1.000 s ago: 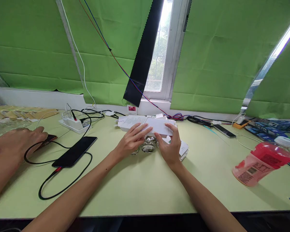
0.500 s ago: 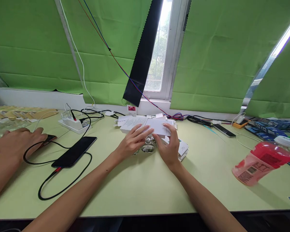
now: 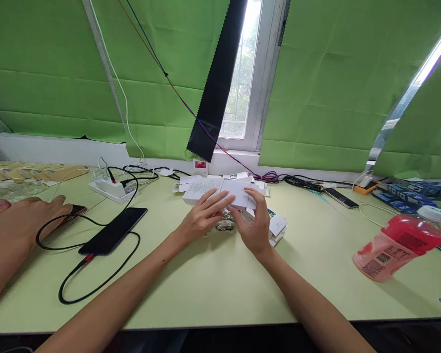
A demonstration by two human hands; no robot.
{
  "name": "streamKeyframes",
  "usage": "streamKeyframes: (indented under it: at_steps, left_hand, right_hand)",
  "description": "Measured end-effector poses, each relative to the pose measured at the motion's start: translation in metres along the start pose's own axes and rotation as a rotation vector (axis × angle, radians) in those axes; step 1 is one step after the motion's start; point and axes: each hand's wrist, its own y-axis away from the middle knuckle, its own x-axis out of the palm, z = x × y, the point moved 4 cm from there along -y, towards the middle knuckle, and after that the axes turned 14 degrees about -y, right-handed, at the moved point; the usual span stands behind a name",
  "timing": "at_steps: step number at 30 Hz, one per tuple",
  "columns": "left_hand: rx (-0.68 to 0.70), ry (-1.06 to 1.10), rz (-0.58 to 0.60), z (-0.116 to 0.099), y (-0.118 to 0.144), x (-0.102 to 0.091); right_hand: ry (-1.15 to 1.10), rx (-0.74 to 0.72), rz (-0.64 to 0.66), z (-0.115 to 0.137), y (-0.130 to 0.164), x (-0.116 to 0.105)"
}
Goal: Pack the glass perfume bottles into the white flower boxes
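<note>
Both my hands meet at the middle of the pale green table [image 3: 213,284]. My left hand [image 3: 202,215] and my right hand [image 3: 255,223] together grip a flat white carton [image 3: 220,190] with printed text on one side, held just above the table. Under the carton, between my hands, a small clear glass bottle [image 3: 226,223] lies on the table. A low stack of white printed cards [image 3: 277,226] sits just right of my right hand.
Another person's hand [image 3: 20,223] rests at the far left beside a black phone [image 3: 113,230] on a looped black cable. A white power strip [image 3: 112,189] lies behind it. A red drink bottle [image 3: 399,250] stands at the right, with cables, a remote [image 3: 340,198] and blue boxes by the window.
My hands have drawn closer together on the carton, the right hand shifting left. The other person's hand at the left has moved slightly.
</note>
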Motion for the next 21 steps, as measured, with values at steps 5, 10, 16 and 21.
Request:
streamKeyframes:
  at_steps: [5, 10, 16, 21]
  left_hand:
    - [0.003, -0.020, -0.028, -0.0013, 0.0003, -0.0007]
    - [0.007, -0.021, -0.042, -0.0022, 0.0009, -0.0003]
    - [0.006, 0.009, -0.053, -0.0025, 0.0022, 0.0007]
    - [-0.005, 0.030, -0.040, -0.0023, 0.0018, -0.0002]
  right_hand:
    - [-0.006, -0.009, 0.046, 0.0018, -0.0004, 0.0014]
    - [0.002, -0.014, 0.064, 0.0028, -0.0014, 0.0019]
    - [0.001, -0.009, 0.090, 0.0023, 0.0000, 0.0039]
    - [0.008, -0.005, 0.115, 0.0024, 0.0007, 0.0049]
